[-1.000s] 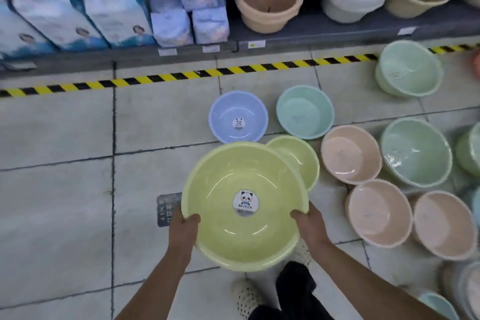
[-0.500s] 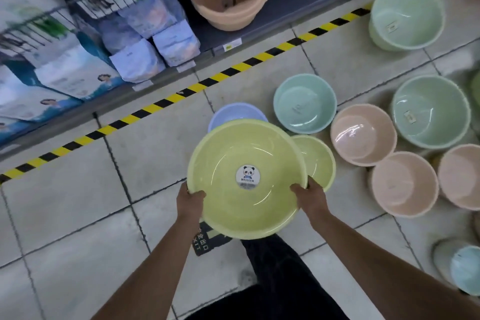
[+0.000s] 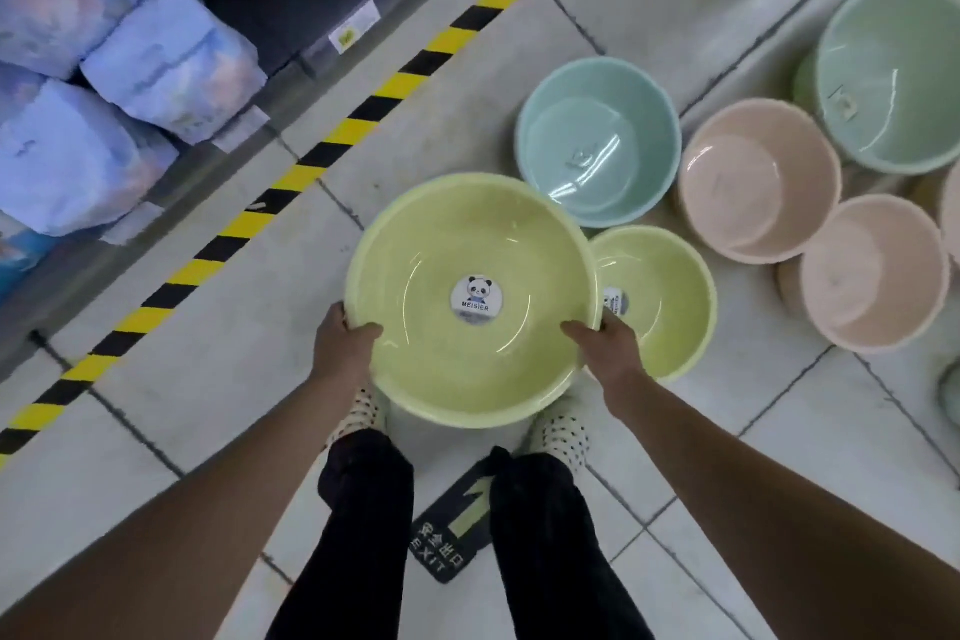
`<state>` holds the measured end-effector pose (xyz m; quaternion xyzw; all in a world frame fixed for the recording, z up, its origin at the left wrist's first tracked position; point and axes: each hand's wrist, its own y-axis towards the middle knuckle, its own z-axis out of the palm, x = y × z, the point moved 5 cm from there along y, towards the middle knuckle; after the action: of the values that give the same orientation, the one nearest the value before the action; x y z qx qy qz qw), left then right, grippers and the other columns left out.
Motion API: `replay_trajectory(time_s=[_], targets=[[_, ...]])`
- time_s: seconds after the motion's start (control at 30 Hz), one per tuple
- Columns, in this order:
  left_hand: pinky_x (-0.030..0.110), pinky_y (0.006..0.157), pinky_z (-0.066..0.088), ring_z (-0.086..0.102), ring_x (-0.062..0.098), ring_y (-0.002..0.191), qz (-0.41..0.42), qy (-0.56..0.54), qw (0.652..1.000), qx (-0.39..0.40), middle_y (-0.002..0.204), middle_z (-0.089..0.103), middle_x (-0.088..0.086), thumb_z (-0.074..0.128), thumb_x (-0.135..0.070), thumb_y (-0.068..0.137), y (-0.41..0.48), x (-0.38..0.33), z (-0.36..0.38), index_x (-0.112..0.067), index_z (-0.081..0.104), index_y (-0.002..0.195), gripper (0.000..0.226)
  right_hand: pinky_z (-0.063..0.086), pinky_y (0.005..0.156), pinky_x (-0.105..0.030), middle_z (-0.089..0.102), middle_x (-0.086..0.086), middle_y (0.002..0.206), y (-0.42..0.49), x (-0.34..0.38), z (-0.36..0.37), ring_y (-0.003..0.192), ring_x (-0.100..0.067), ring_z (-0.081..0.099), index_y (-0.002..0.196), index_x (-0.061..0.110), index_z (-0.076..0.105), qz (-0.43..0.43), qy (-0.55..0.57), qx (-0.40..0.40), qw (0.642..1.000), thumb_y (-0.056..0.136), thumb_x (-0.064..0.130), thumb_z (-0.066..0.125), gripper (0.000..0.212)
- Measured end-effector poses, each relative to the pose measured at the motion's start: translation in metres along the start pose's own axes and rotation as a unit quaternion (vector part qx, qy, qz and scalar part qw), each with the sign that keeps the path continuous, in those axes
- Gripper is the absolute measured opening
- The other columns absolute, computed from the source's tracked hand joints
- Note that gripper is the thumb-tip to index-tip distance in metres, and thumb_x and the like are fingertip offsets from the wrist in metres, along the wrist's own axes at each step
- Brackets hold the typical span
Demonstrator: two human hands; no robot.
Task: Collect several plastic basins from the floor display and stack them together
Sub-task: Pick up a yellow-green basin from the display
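Yellow basin (image 3: pixel 467 364) | left hand (image 3: pixel 344 349), right hand (image 3: pixel 612 354) fingers (image 3: pixel 574 329) still grip rim | now above shoes (image 3: pixel 563 437)

Tiled floor (image 3: pixel 197 369): small yellow basin (image 3: pixel 670 312), teal basin (image 3: pixel 597 140), striped tape (image 3: pixel 358 125), exit sticker (image 3: pixel 441 551).

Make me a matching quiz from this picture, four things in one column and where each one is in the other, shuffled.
1. big yellow basin
2. small yellow basin
3. teal basin
4. exit sticker

A. on the floor between the legs
B. gripped at the rim by left hand and right hand
C. on the floor, farthest from the legs
D. on the floor by the right hand, partly behind the held basin

Pairs: 1-B, 2-D, 3-C, 4-A
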<state>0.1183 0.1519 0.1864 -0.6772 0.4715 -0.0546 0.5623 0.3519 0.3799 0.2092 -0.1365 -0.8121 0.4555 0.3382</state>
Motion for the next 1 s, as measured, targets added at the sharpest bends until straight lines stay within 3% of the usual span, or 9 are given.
replay_trajectory(time_s=[0.13, 0.23, 0.43, 0.6, 0.73, 0.87, 0.93, 1.0], targets=[[0.043, 0.091, 0.05, 0.058, 0.027, 0.104, 0.076, 0.105, 0.992, 0.002, 0.118, 0.06, 0.009, 0.063, -0.01, 0.088, 0.076, 0.006, 0.022, -0.009, 0.052, 0.129, 0.042, 0.054, 0.093, -0.041, 0.069, -0.004, 0.106, 0.071, -0.038, 0.038, 0.099, -0.028, 0.065, 0.111, 0.02, 0.063, 0.002, 0.02, -0.013, 1.0, 0.087, 0.016, 0.068, 0.025], [0.037, 0.087, 0.048, 0.057, 0.027, 0.103, 0.098, 0.133, 0.986, 0.004, 0.119, 0.06, 0.008, 0.06, -0.011, 0.089, 0.116, 0.022, 0.035, -0.01, 0.052, 0.13, 0.042, 0.054, 0.088, -0.039, 0.069, -0.003, 0.105, 0.105, -0.068, 0.061, 0.1, -0.029, 0.065, 0.122, 0.017, 0.063, -0.002, 0.03, -0.029, 0.999, 0.087, 0.018, 0.067, 0.036], [0.048, 0.097, 0.05, 0.056, 0.031, 0.115, 0.096, 0.165, 0.981, 0.009, 0.129, 0.058, 0.01, 0.059, -0.012, 0.089, 0.172, 0.046, 0.046, -0.015, 0.048, 0.139, 0.051, 0.049, 0.082, -0.034, 0.067, 0.0, 0.104, 0.145, -0.105, 0.097, 0.094, -0.023, 0.064, 0.128, 0.02, 0.059, -0.001, 0.048, -0.027, 0.998, 0.09, 0.021, 0.066, 0.039], [0.049, 0.099, 0.049, 0.056, 0.028, 0.115, 0.09, 0.176, 0.979, 0.05, 0.129, 0.058, 0.006, 0.063, -0.01, 0.089, 0.197, 0.051, 0.05, -0.017, 0.047, 0.14, 0.054, 0.057, 0.088, -0.053, 0.067, -0.006, 0.116, 0.171, -0.122, 0.114, 0.103, -0.03, 0.064, 0.129, 0.021, 0.054, 0.027, 0.068, -0.003, 0.997, 0.083, 0.012, 0.072, 0.05], [0.049, 0.092, 0.052, 0.058, 0.035, 0.11, 0.061, 0.201, 0.976, 0.052, 0.124, 0.059, 0.014, 0.068, -0.003, 0.083, 0.199, 0.036, 0.049, -0.007, 0.05, 0.129, 0.049, 0.056, 0.087, -0.056, 0.066, -0.01, 0.116, 0.17, -0.12, 0.113, 0.098, -0.029, 0.064, 0.129, 0.024, 0.052, 0.037, 0.094, 0.006, 0.995, 0.08, 0.003, 0.067, 0.055], [0.035, 0.064, 0.046, 0.055, 0.032, 0.096, 0.066, 0.158, 0.985, 0.03, 0.113, 0.055, 0.015, 0.06, 0.003, 0.083, 0.157, 0.006, 0.045, -0.007, 0.047, 0.119, 0.04, 0.054, 0.09, -0.056, 0.065, -0.01, 0.113, 0.139, -0.113, 0.094, 0.1, -0.032, 0.064, 0.122, 0.026, 0.051, 0.058, 0.164, 0.041, 0.984, 0.082, -0.003, 0.059, 0.051], [0.034, 0.063, 0.046, 0.055, 0.03, 0.094, 0.078, 0.141, 0.986, 0.035, 0.11, 0.055, 0.013, 0.059, 0.004, 0.082, 0.125, -0.011, 0.047, -0.01, 0.045, 0.115, 0.039, 0.056, 0.089, -0.053, 0.065, -0.009, 0.112, 0.12, -0.109, 0.072, 0.1, -0.032, 0.064, 0.122, 0.024, 0.052, 0.061, 0.186, 0.048, 0.979, 0.082, -0.002, 0.059, 0.049], [0.036, 0.066, 0.047, 0.057, 0.03, 0.093, 0.097, 0.14, 0.984, 0.044, 0.109, 0.056, 0.011, 0.06, 0.003, 0.08, 0.094, -0.03, 0.057, -0.012, 0.046, 0.114, 0.04, 0.056, 0.079, -0.042, 0.066, -0.007, 0.106, 0.104, -0.105, 0.041, 0.094, -0.029, 0.063, 0.121, 0.022, 0.054, 0.056, 0.199, 0.033, 0.978, 0.081, -0.001, 0.061, 0.047]])
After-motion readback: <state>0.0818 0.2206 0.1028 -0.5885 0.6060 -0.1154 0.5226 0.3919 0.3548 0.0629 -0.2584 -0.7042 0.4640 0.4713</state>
